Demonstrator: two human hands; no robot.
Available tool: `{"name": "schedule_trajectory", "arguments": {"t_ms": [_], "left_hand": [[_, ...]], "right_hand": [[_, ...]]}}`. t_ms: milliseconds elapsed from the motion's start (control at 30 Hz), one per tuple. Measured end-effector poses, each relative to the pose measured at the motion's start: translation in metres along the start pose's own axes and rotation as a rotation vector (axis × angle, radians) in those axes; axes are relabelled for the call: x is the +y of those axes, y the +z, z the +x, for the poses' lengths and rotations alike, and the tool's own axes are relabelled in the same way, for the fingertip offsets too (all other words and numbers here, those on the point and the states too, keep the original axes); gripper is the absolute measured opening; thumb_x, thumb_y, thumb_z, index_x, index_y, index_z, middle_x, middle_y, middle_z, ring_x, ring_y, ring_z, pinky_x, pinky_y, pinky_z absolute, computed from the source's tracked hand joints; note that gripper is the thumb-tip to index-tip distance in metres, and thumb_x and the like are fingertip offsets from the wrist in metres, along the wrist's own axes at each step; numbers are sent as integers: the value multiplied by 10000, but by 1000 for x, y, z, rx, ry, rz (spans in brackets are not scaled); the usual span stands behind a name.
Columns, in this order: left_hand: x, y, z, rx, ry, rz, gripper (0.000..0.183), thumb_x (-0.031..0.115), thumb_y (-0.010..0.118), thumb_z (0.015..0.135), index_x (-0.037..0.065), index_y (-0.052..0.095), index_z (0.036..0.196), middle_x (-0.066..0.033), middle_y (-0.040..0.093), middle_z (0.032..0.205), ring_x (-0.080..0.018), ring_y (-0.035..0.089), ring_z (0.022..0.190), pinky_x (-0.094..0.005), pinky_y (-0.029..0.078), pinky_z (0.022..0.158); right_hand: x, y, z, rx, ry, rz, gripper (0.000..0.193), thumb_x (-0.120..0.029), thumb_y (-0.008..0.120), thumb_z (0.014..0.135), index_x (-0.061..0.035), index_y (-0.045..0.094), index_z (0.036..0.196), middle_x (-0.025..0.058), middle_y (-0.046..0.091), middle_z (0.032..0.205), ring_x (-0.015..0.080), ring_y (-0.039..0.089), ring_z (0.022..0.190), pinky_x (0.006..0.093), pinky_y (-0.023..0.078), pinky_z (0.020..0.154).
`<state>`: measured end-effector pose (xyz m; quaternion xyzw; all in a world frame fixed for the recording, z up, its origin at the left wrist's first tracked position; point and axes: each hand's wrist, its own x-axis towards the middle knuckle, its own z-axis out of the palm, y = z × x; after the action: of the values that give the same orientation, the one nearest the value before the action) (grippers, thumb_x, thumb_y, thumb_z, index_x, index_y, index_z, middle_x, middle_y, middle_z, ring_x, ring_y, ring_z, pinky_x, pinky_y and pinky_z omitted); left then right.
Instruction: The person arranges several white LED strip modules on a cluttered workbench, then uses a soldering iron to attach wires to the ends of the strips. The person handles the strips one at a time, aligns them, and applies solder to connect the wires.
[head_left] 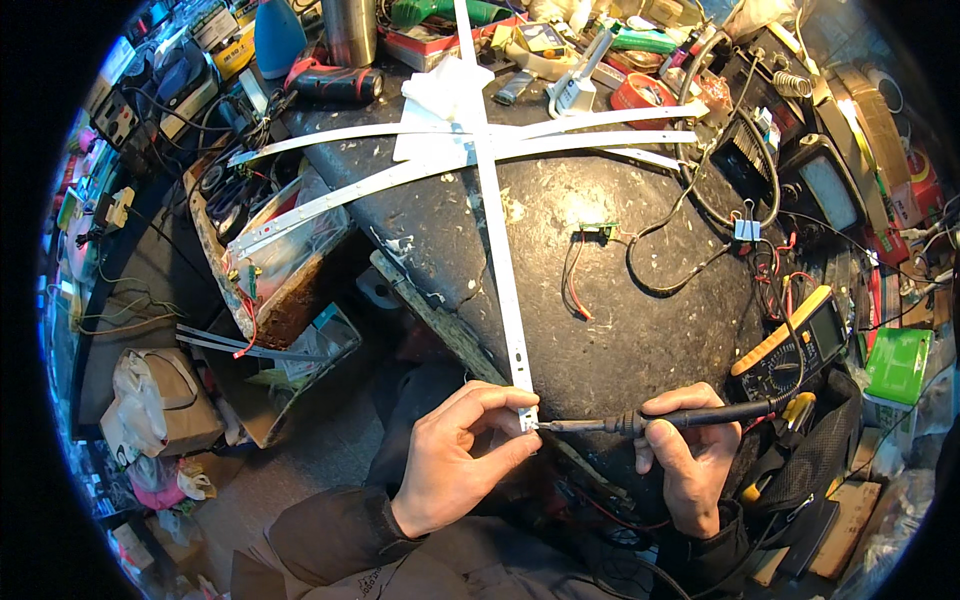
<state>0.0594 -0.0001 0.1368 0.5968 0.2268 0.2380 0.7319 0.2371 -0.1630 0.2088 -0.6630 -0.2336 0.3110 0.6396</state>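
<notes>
My left hand [455, 460] pinches the near end of a long white LED strip [505, 285] between thumb and fingers. The strip runs away from me across the dark worktop [610, 320]. In my right hand [695, 465] lies a soldering iron [725, 412], gripped like a pen and pointing left. Its tip is at the strip's end, beside my left fingertips; whether it touches cannot be made out. Further off, more white strips [370, 190] lie crosswise under the held one. A crumpled white tissue [447, 88] sits near where they cross.
A small green circuit board [600, 232] with red wires lies mid-table. To the right are a multimeter [795, 345], a binder clip [746, 230] and looping cables. A cordless drill [335, 82] and red tape roll [642, 92] stand at the back. Open boxes [290, 300] flank the left edge.
</notes>
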Motion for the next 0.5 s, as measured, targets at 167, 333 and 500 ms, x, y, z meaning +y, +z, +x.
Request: {"name": "schedule_trajectory", "arguments": {"t_ms": [167,333,500], "left_hand": [[1,-1,0,-17,-14,-23,399,-86,811,925,-36,709,1307,-73,670,1205,-114,721,1019,-248,588,891],[2,-1,0,-28,-20,-27,406,-90,809,925,-39,704,1315,-71,665,1207,-113,719,1027,-247,586,901],[3,-1,1,-38,-30,-45,413,-94,806,926,-45,698,1322,-71,660,1206,-113,713,1037,-248,581,913]], "right_hand": [[1,1,0,6,9,9,187,36,770,971,68,685,1134,126,736,893,138,685,678,247,544,618],[0,0,0,-7,30,-17,190,31,773,973,64,693,1142,123,737,894,138,691,681,246,548,620],[-2,1,1,-8,55,-35,197,23,781,972,54,699,1148,117,738,888,137,698,687,246,559,627]]}}
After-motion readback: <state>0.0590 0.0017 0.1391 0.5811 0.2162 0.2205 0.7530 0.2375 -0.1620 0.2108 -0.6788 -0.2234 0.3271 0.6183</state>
